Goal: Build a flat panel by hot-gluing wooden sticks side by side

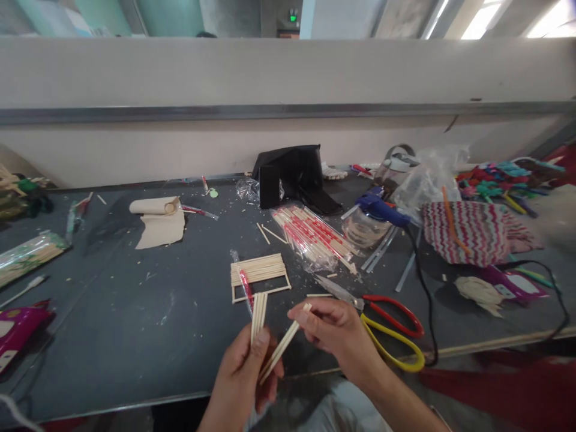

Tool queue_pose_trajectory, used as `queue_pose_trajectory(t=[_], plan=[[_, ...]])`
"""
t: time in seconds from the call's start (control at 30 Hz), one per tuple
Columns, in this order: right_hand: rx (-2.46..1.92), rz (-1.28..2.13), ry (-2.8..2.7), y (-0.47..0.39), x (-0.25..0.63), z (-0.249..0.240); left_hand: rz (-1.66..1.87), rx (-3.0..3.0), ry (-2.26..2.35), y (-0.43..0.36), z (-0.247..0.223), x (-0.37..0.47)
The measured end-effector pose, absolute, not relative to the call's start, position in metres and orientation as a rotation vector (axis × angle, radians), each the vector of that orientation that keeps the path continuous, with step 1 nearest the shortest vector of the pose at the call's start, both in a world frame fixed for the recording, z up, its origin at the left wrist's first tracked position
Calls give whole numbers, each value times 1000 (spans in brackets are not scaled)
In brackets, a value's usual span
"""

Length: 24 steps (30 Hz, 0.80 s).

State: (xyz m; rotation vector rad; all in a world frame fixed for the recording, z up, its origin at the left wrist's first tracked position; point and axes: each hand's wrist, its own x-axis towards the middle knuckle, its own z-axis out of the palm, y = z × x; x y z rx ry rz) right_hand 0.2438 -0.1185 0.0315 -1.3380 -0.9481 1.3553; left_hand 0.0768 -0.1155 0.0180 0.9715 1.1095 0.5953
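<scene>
My left hand is closed around a small bundle of pale wooden sticks, which stand up past the thumb. With its fingertips my right hand pinches the upper end of a couple more wooden sticks; their lower ends reach down to the left hand's fingers. Just beyond both hands lies a flat rectangular stick frame, its far part covered by a row of sticks. A clear and red wrapper lies across that frame. Close to my right hand are scissors with red and yellow handles, blades spread.
Packaged chopsticks lie behind the frame, beside a blue glue gun with clear glue sticks. A paper roll sits left. A patterned pouch and yarn pieces occupy the right. A black bag rests near the wall.
</scene>
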Motion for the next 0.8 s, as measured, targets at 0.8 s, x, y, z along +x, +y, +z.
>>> queue_pose_trajectory(t=[0.8], plan=[[-1241, 934, -2715, -132, 243, 47, 916, 1346, 1357, 9, 50, -15]])
